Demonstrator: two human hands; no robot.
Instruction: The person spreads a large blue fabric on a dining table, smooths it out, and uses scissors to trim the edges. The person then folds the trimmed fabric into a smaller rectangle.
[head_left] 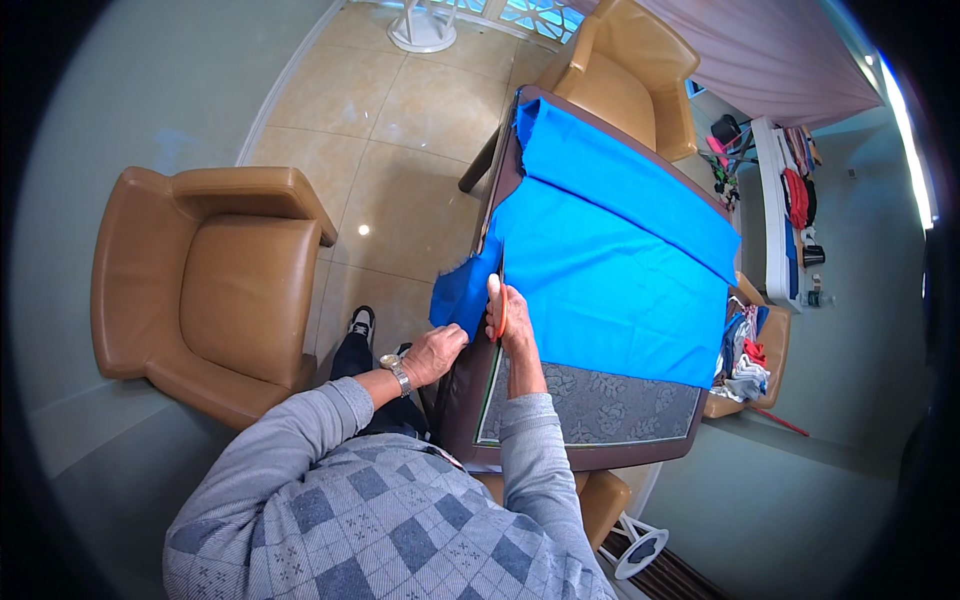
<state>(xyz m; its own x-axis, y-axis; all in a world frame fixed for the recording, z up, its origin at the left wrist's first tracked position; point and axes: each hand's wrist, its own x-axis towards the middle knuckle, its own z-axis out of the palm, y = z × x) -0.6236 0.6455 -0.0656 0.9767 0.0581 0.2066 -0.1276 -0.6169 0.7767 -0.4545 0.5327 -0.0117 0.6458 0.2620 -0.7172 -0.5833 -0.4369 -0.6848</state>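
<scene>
While blue cloth [620, 240] overhangs table edge [462, 400] | left grip [437, 355] pinches it | right grip [516, 322] wraps orange scissors [503, 316] | wide floor [390, 215] leftward

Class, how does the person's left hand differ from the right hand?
The left hand grips the blue cloth, while the right hand holds orange-handled scissors. The left wrist carries a watch; the right wrist is bare. Both hands come out of grey sleeves.
</scene>
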